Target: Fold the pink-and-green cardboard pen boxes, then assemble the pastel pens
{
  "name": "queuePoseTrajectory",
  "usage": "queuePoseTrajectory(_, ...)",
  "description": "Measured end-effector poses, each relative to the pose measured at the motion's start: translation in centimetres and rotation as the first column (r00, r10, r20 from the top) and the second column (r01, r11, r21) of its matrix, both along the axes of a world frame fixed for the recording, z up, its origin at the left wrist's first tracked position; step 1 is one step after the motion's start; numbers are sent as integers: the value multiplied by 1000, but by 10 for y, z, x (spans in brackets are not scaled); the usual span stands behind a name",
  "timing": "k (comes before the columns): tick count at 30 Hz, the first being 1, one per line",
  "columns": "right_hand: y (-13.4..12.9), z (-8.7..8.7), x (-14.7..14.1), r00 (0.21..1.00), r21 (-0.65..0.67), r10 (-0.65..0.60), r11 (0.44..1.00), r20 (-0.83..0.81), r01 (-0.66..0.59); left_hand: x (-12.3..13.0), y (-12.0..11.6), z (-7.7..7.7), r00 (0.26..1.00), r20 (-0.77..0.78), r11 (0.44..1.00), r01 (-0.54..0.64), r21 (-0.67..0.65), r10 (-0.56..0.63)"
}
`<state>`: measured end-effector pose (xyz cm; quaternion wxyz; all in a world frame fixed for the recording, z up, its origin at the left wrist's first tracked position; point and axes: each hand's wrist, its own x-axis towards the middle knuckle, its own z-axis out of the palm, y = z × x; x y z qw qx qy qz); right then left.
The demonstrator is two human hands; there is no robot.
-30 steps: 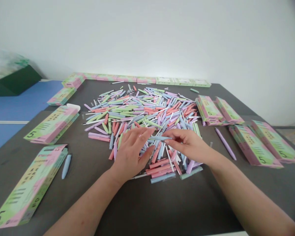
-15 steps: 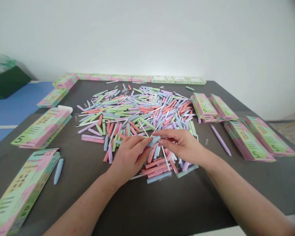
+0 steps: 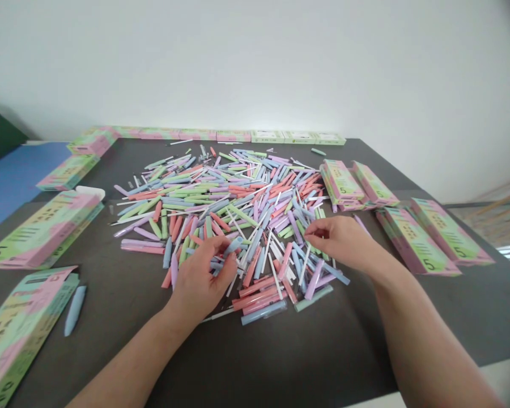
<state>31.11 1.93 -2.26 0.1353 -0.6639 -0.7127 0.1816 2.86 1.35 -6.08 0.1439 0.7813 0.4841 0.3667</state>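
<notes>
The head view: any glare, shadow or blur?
In the head view, the wall glows faintly above the far boxes; a dim shadow lies on the table near the right arm; print on the near left box looks smeary.

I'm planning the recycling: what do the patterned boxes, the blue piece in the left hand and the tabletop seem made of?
The patterned boxes look like thin, smooth printed card: sharp folds and a pale flap show. The blue piece in the left hand is probably matte plastic, judging by its even colour. The tabletop looks dull, perhaps laminate; its dark surface shows little glare.
</notes>
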Motion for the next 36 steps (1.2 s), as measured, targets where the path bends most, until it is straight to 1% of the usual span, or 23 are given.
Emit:
queuePoseTrajectory(3,0,0,-3,990,-19,46,999,132,-44,1,-3,1,999,42,999,-3,-40,5)
queuePoseTrajectory(7,1,-8,-8,958,-79,101,993,269,-83,0,-4,-1,998,56,1000,-7,-14,7)
queuePoseTrajectory(10,1,-16,-13,939,-100,132,989,318,-106,0,-3,-2,998,64,1000,29,2,-29)
queuePoseTrajectory(13,2,-18,-16,938,-73,121,992,323,-103,-1,-4,-1,998,36,999,49,14,-50)
queuePoseTrajectory(15,3,-16,-17,961,-54,69,997,268,-57,-1,-4,1,999,4,999,42,24,-42)
queuePoseTrajectory(16,4,-13,-16,978,-54,37,998,207,-26,-1,-4,1,999,-5,999,34,25,-34)
queuePoseTrajectory(18,5,-8,-15,999,-74,-43,996,22,45,0,-5,3,1000,-3,1000,26,15,-26)
queuePoseTrajectory(19,6,-7,-14,992,-90,-84,993,-92,76,0,-5,3,1000,5,1000,27,9,-27)
queuePoseTrajectory(20,6,-6,-13,969,-107,-121,989,-214,100,0,-5,4,999,13,999,32,2,-32)
queuePoseTrajectory(21,7,-6,-13,928,-126,-159,984,-336,124,1,-5,4,999,20,999,41,-6,-41)
queuePoseTrajectory(22,7,-6,-12,871,-150,-192,979,-452,138,1,-6,4,998,27,999,53,-11,-52)
queuePoseTrajectory(23,8,-7,-13,798,-181,-217,974,-562,137,1,-6,5,997,35,998,65,-13,-64)
queuePoseTrajectory(25,8,-9,-15,614,-253,-248,964,-749,81,1,-7,6,995,50,996,91,-14,-90)
queuePoseTrajectory(27,6,-8,-18,430,-308,-277,951,-859,-3,0,-8,6,992,51,993,114,-9,-114)
queuePoseTrajectory(29,3,-4,-23,295,-330,-298,942,-908,-62,0,-8,6,990,45,991,135,-15,-134)
queuePoseTrajectory(31,0,1,-29,212,-332,-306,938,-928,-98,-1,-9,4,985,56,986,165,-28,-163)
queuePoseTrajectory(33,-4,4,-34,153,-327,-307,936,-939,-130,-3,-10,3,974,90,976,213,-46,-209)
queuePoseTrajectory(36,-7,3,-40,78,-347,-339,922,-938,-170,-3,-10,3,935,152,940,333,-70,-320)
